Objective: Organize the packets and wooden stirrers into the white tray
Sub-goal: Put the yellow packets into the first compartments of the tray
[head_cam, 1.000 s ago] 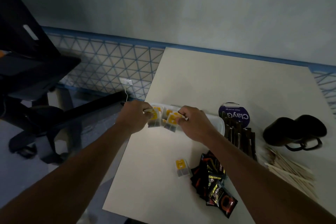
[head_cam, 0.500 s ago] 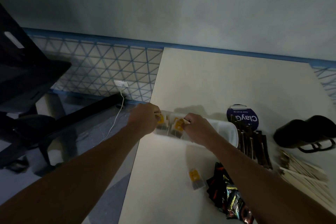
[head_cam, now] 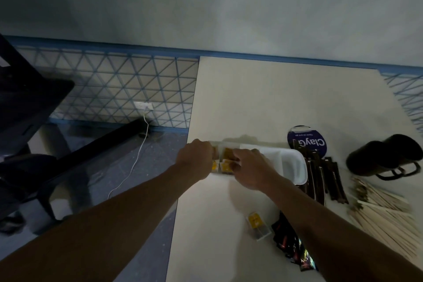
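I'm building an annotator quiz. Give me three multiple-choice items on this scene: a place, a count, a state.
1. Where do the wooden stirrers lie? A in the white tray; B on the table, right of the tray; C on the floor.
2. How many yellow packets lie on the table outside the tray? A none; B one; C four.
3. The tray's right compartment is: A bare white; B full of stirrers; C lidded.
Answers: B, they lie piled at the table's right side; B, a single one lies alone nearer the camera; A, only white plastic shows there.
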`<state>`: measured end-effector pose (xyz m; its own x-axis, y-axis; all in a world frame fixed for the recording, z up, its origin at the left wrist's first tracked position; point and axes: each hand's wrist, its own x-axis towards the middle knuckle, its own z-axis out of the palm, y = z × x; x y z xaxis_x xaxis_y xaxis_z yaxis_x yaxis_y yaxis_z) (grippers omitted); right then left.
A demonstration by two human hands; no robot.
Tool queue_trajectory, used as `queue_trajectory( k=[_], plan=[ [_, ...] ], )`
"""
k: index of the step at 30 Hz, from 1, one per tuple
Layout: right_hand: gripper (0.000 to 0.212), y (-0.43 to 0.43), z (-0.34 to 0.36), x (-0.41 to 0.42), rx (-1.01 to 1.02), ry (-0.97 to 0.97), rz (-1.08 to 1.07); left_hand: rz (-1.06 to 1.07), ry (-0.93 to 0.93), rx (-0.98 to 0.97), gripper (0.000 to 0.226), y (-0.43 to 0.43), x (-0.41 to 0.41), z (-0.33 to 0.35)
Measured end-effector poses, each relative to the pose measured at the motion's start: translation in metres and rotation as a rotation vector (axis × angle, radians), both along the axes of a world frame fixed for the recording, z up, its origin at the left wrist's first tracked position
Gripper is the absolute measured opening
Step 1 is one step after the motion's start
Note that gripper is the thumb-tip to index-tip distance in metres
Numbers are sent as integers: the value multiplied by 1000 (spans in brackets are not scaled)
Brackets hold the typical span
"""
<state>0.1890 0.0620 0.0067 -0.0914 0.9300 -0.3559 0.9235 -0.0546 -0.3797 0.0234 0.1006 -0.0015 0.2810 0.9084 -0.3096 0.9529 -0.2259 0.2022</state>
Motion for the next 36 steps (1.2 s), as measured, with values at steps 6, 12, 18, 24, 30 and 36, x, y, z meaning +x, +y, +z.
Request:
queue_trajectory(
  k=[6,12,18,24,30,36],
  plan=[
    [18,0,-7,1,13,-44,4,-44,-9,-48,25,1,-5,1],
    [16,-2,0,-4,110,-33,-18,-36,-91,-27,15,3,-7,2],
    [17,-35,1,4,193,3,-137,-96,-127,-44,30,-13,4,-9],
    [19,-35,9,14,304,119,-221,-14,-257,-22,26,-2,-3,-1],
    [11,-44,18,18,333,190,-220,14,-385,65,16,2,-6,12],
    [14,-81,8,41,138,153,-193,-9,-397,-23,13,-19,17,15]
  ],
)
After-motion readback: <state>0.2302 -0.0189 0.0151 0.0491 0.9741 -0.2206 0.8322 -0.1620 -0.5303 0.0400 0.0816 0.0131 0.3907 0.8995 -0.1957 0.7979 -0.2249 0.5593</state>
